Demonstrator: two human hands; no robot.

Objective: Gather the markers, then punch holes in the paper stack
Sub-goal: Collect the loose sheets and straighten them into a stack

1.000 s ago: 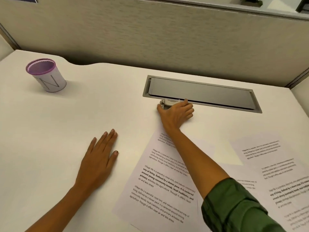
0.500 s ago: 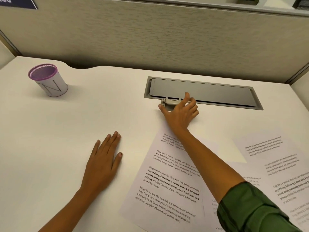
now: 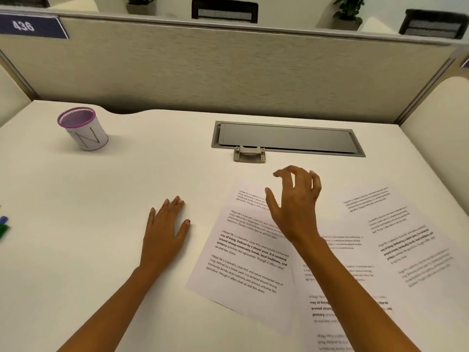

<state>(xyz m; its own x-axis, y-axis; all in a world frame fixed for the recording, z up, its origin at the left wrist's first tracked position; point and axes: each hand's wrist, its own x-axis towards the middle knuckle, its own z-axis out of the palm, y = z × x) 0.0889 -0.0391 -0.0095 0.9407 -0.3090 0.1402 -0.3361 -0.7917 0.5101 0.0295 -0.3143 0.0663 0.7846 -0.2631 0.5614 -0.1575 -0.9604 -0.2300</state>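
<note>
A small grey hole punch (image 3: 249, 153) stands on the white desk (image 3: 101, 224) just in front of a grey cable tray. Several printed sheets (image 3: 248, 252) lie spread out and overlapping at the centre and right. My right hand (image 3: 295, 201) hovers above the sheets, a little short of the punch, fingers loosely curled and holding nothing. My left hand (image 3: 166, 229) rests flat on the desk left of the papers. A blue marker (image 3: 3, 220) and a green marker (image 3: 3, 231) poke in at the far left edge. A white pen cup (image 3: 82, 128) with a purple mesh rim stands at the back left.
The grey cable tray (image 3: 286, 138) is set into the desk behind the punch. A beige partition wall (image 3: 228, 72) closes off the back of the desk, with lower side walls at left and right.
My right hand has let go of the hole punch and drawn back toward me, now above the papers. The view has tilted up. My left hand stays flat.
</note>
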